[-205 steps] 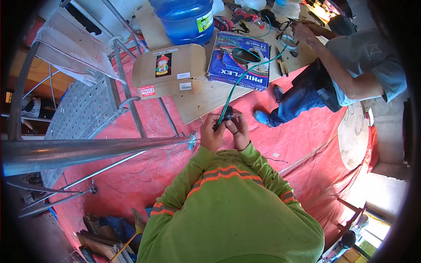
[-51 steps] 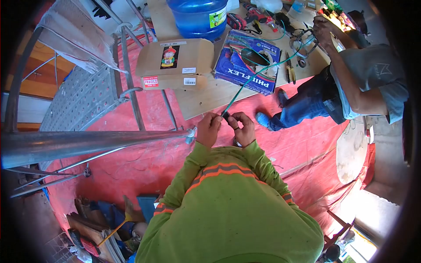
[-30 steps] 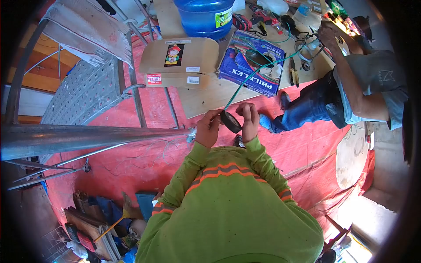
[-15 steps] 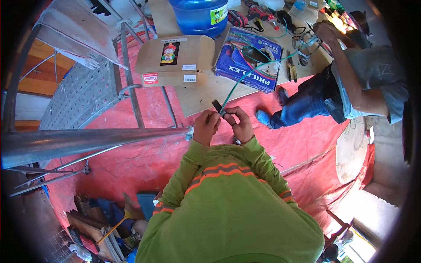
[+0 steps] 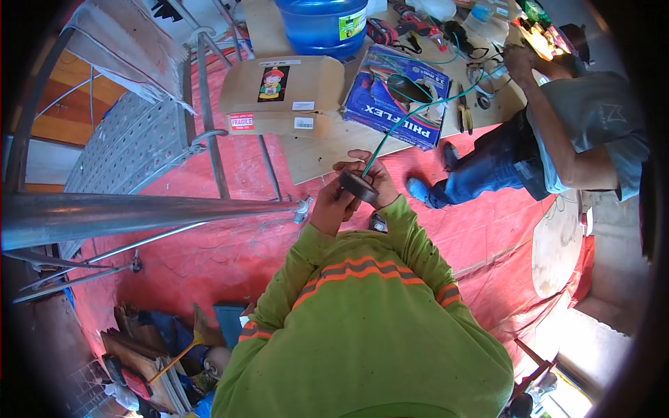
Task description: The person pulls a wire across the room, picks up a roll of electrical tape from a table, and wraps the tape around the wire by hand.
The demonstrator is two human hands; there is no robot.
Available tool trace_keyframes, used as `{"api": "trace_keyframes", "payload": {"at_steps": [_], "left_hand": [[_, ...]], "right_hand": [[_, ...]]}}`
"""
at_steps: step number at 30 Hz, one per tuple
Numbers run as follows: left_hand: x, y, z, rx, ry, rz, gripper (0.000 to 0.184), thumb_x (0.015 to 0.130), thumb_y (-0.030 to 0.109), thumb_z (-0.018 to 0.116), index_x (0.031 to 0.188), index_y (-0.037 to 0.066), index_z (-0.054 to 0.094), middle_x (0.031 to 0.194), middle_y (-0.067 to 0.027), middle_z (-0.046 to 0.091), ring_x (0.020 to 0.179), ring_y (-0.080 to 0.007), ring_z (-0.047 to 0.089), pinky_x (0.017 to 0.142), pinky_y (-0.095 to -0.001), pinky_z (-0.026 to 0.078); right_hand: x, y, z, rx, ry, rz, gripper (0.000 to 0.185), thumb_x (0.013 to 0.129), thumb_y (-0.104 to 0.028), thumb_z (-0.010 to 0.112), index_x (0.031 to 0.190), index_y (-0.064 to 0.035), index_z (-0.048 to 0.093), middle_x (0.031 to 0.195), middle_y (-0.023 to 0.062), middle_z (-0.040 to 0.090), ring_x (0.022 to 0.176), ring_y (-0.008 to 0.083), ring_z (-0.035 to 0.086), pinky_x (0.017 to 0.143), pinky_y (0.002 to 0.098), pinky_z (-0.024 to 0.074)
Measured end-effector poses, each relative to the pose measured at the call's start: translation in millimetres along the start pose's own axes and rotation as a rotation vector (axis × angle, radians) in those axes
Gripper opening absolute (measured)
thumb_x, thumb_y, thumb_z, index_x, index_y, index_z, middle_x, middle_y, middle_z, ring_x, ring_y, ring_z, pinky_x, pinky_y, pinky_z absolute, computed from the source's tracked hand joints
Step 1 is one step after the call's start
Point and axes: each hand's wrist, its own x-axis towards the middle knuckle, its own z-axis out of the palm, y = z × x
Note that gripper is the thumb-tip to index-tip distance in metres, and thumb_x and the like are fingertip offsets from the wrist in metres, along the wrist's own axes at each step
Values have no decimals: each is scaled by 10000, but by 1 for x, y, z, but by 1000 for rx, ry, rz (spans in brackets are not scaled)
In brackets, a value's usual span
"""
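Note:
A roll of black electrical tape point(image 5: 357, 187) is between my two hands in front of my waist, its round face tilted up. My left hand point(image 5: 332, 207) is closed at the roll's left and lower side, with its fingertips partly hidden behind it. Curled fingers of my right hand point(image 5: 382, 182) grip a green wire point(image 5: 394, 128) just beyond the tape. That wire runs up and right, over a blue Philflex box point(image 5: 369, 109) on the table. The wire's near end is hidden by the tape and fingers.
On the plywood table point(image 5: 306, 155) are a cardboard box point(image 5: 317, 80), a blue water jug point(image 5: 322, 28) and tools. A metal scaffold pole point(image 5: 153, 217) reaches in from the left. Another person point(image 5: 578, 118) stands at right with hands over the table. Red sheeting point(image 5: 230, 258) covers the floor.
The tape roll has turned from edge-on to showing its round face, and sits slightly lower. My right hand has shifted up and around behind it. The other person's hands have moved slightly.

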Motion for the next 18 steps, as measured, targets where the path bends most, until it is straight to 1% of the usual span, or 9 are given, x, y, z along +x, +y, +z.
{"api": "trace_keyframes", "payload": {"at_steps": [1, 4, 7, 8, 11, 12, 14, 15, 18], "left_hand": [[0, 1, 2, 4, -8, -18, 161, 912, 113, 488, 1021, 45, 585, 659, -4, 504, 453, -38, 330, 410, -194, 248], [10, -11, -4, 417, 110, 264, 223, 918, 97, 450, 1076, 44, 598, 640, -14, 499, 476, -72, 373, 442, -223, 314], [11, -11, -8, 880, 137, 484, 258, 917, 79, 425, 1108, 37, 595, 607, -36, 468, 517, -103, 431, 486, -263, 374], [10, -7, -8, 919, 107, 499, 231, 908, 59, 434, 1072, 13, 590, 592, -73, 485, 537, -151, 507, 513, -314, 417], [18, -14, -9, 988, 145, 726, 276, 882, 27, 456, 1135, 39, 566, 590, -87, 518, 504, -225, 525, 499, -334, 421], [20, -15, -8, 958, 178, 683, 243, 885, 33, 460, 1104, 36, 564, 596, -92, 527, 511, -237, 534, 503, -346, 424], [18, -12, -3, 899, 253, 588, 178, 890, 45, 468, 1042, 30, 561, 606, -102, 544, 525, -262, 551, 510, -369, 430], [19, -12, -4, 894, 236, 567, 144, 894, 52, 471, 1011, 29, 551, 608, -105, 549, 533, -266, 560, 512, -373, 431], [20, -14, -8, 897, 198, 498, 79, 901, 71, 475, 937, 24, 527, 621, -119, 560, 557, -285, 579, 520, -385, 435]], "right_hand": [[3, -11, 6, 64, -26, 60, 223, 899, -137, 554, 1075, -1, 570, 1030, 115, 604, 915, 196, 602, 836, 313, 488], [8, -1, -11, -296, 260, -144, 226, 894, -153, 558, 1044, 16, 546, 956, 113, 603, 920, 191, 593, 807, 315, 476], [-7, -20, 0, -697, 625, -226, 213, 902, -164, 531, 989, 30, 534, 913, 112, 599, 928, 197, 589, 779, 325, 470], [-12, -31, 20, -764, 562, -290, 236, 881, -200, 568, 952, 24, 544, 819, 118, 627, 829, 216, 629, 685, 333, 478], [-23, -47, 57, -1319, 364, -140, 277, 855, -242, 605, 953, 13, 558, 716, 123, 636, 682, 251, 644, 603, 351, 486], [-24, -39, 52, -1378, 431, -151, 299, 824, -263, 638, 962, -8, 567, 649, 123, 629, 585, 293, 629, 549, 379, 483], [-23, -37, 54, -1387, 446, -123, 272, 822, -245, 633, 955, -17, 567, 661, 123, 636, 581, 297, 627, 550, 391, 483], [-23, -36, 55, -1389, 451, -106, 259, 820, -236, 631, 952, -22, 567, 667, 123, 640, 579, 299, 627, 550, 397, 483], [-28, -32, 43, -1399, 403, 21, 210, 802, -190, 620, 940, -40, 571, 698, 120, 654, 632, 299, 636, 681, 416, 470]]}}
